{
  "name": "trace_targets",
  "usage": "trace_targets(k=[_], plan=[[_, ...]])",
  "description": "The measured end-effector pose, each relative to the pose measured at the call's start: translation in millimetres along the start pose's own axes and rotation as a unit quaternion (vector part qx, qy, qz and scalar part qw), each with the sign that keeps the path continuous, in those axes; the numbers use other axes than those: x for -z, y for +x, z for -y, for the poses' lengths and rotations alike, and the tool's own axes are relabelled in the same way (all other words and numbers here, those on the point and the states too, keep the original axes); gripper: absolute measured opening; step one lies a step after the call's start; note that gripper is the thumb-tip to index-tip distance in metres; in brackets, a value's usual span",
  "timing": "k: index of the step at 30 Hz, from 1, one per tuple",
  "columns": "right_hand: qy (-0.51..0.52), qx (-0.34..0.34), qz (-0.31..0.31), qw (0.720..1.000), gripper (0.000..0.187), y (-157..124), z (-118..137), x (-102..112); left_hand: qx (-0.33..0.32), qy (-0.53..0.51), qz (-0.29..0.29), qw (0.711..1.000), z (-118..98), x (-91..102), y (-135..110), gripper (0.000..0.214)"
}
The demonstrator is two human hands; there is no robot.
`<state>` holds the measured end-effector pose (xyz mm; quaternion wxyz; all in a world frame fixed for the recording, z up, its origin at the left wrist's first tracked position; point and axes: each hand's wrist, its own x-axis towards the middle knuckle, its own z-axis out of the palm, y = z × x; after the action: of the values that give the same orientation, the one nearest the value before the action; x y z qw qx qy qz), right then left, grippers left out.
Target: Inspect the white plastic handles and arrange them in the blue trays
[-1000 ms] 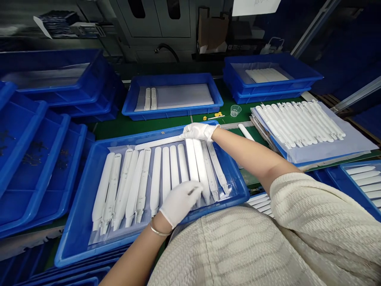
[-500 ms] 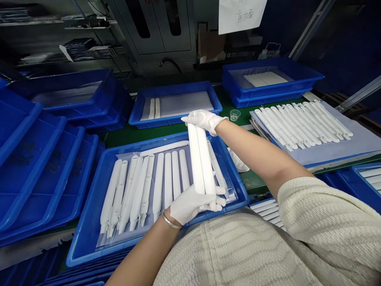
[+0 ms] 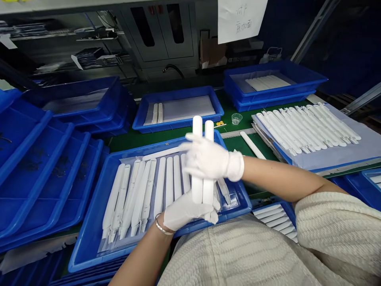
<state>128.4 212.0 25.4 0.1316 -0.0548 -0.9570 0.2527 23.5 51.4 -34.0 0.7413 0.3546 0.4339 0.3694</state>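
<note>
Two long white plastic bars [image 3: 197, 126] stand side by side, tilted over the near blue tray [image 3: 89, 230]. My left hand [image 3: 187, 210], in a white glove, is closed around their lower ends. Across their middle lies my gloved right hand [image 3: 208, 159], its fingers stretched out and blurred by motion. The bars' far ends show above it, the left one reaching a little higher. Several more white bars [image 3: 160, 178] lie in a row inside the near tray, some with clips at their near ends. One bar [image 3: 160, 153] rests crosswise along the tray's back wall.
A blue tray [image 3: 178, 124] with two small bars stands behind. On the green bench are a clear cup [image 3: 237, 118], small yellow pieces [image 3: 219, 123] and a single bar [image 3: 251, 145]. Bars in a row [image 3: 306, 127] lie right; stacked trays [image 3: 35, 190] lean at left.
My right hand has moved from the bars' far ends down to their middle. The bars now stand slightly apart and more upright, still in my left hand.
</note>
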Motion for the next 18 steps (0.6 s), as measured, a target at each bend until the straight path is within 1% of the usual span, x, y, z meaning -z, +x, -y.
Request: trace_targets(k=[1,2,3,5,7,9,10,12,13,14,16,17,18], plan=[[-0.062,0.018,-0.037,0.997,0.038,5.0,-13.1,15.2,0.014,-0.02,0.031,0.999,0.5,-0.3,-2.4,0.05],[-0.104,0.006,-0.077,0.992,0.042,10.3,-28.2,30.7,0.024,-0.035,0.052,0.998,1.9,-0.1,-4.2,0.051],[-0.117,-0.028,-0.104,0.987,0.043,15.4,-44.7,45.3,0.032,-0.043,0.067,0.996,4.3,0.6,-5.4,0.049],[-0.122,-0.122,-0.137,0.975,0.041,23.1,-78.7,67.4,0.047,-0.037,0.084,0.995,11.0,3.4,-6.5,0.038],[-0.126,-0.216,-0.178,0.952,0.03,25.9,-108.5,77.1,0.045,-0.031,0.077,0.996,19.1,7.7,-6.8,0.033],[-0.102,-0.274,-0.221,0.93,0.033,23.5,-127.3,75.4,0.029,-0.039,0.057,0.997,26.6,12.8,-7.4,0.038],[-0.07,-0.285,-0.252,0.922,0.036,20.7,-131.3,71.4,0.021,-0.048,0.045,0.998,29.7,15.4,-8.0,0.044],[0.032,-0.275,-0.321,0.906,0.041,12.7,-127.4,59.9,0.011,-0.066,0.03,0.997,33.9,20.2,-9.8,0.061],[0.098,-0.263,-0.349,0.894,0.044,7.9,-120.0,53.5,0.01,-0.067,0.027,0.997,35.0,22.2,-10.7,0.065],[0.165,-0.251,-0.363,0.882,0.049,2.8,-109.6,47.2,0.011,-0.063,0.025,0.998,35.4,23.6,-11.5,0.065],[0.261,-0.227,-0.348,0.871,0.062,-7.5,-83.0,36.0,0.013,-0.046,0.017,0.999,34.6,24.7,-12.2,0.053],[0.282,-0.216,-0.33,0.875,0.068,-12.1,-68.8,31.3,0.014,-0.033,0.008,0.999,33.7,24.4,-12.0,0.047],[0.283,-0.202,-0.305,0.887,0.075,-16.1,-55.2,27.2,0.015,-0.018,-0.003,1.0,32.4,23.5,-11.4,0.043]])
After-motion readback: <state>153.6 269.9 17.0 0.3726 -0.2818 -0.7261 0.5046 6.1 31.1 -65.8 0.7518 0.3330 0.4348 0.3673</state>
